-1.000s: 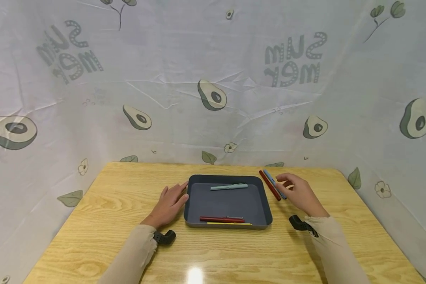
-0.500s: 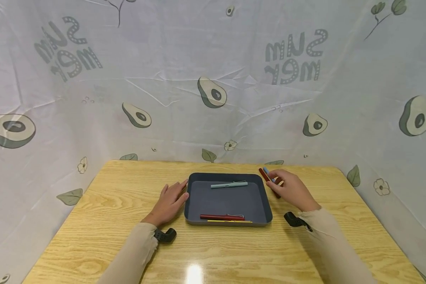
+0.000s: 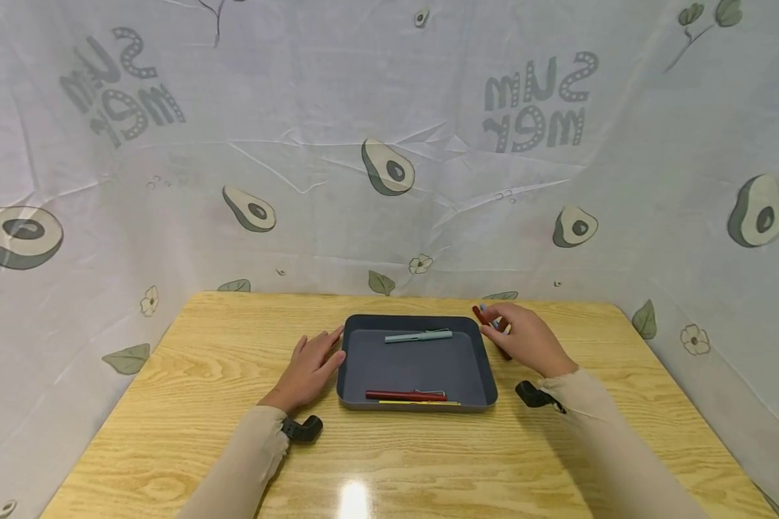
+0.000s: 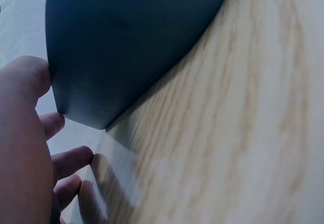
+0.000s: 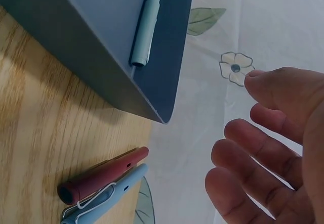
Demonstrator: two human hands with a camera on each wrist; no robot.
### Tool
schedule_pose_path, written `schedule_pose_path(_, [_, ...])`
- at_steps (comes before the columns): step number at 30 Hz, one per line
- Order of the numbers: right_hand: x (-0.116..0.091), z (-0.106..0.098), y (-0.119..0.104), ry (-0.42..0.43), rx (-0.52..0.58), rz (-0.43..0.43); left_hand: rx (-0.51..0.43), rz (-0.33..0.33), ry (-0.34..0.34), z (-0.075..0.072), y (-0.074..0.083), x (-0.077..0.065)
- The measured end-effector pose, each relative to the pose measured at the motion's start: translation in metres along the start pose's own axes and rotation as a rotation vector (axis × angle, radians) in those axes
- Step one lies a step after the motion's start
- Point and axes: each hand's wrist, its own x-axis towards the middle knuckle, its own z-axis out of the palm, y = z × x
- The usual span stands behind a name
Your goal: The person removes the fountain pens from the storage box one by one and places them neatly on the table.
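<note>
My left hand [image 3: 305, 371] lies at the left side of a dark grey tray [image 3: 415, 367]; in the left wrist view its thumb and fingertips are right at the tray's outer wall [image 4: 121, 47]. Inside the tray are a pale blue-green pen [image 3: 418, 336] at the back and a red pen [image 3: 389, 395] with a thin yellow one [image 3: 419, 403] along the front. Right of the tray, a dark red pen [image 5: 104, 176] and a light blue pen [image 5: 111, 194] lie side by side. My right hand [image 3: 522, 339] hovers over them, fingers loosely bent and holding nothing, partly hiding both in the head view.
The wooden table [image 3: 389, 461] ends at a pale curtain [image 3: 311, 223] printed with avocados and leaves, which hangs behind it and along both sides. Each wrist carries a black mount, such as the right one [image 3: 535, 394].
My right hand has moved left and slightly away from me, over the red and blue pens. The left hand and the tray with its pens have stayed in place.
</note>
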Motion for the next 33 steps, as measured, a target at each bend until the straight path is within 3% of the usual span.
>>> schedule_pose_path(15, [0.029,0.013,-0.017,-0.068,-0.097,-0.072,-0.001,0.020,0.031,0.000,0.003,-0.001])
schedule_pose_path(25, [0.052,0.037,-0.024,-0.178,-0.075,-0.075,0.021,0.005,0.012,0.001,-0.003,0.002])
schedule_pose_path(33, [0.058,0.050,-0.020,-0.241,-0.037,-0.047,-0.016,0.007,0.012,0.001,-0.003,0.003])
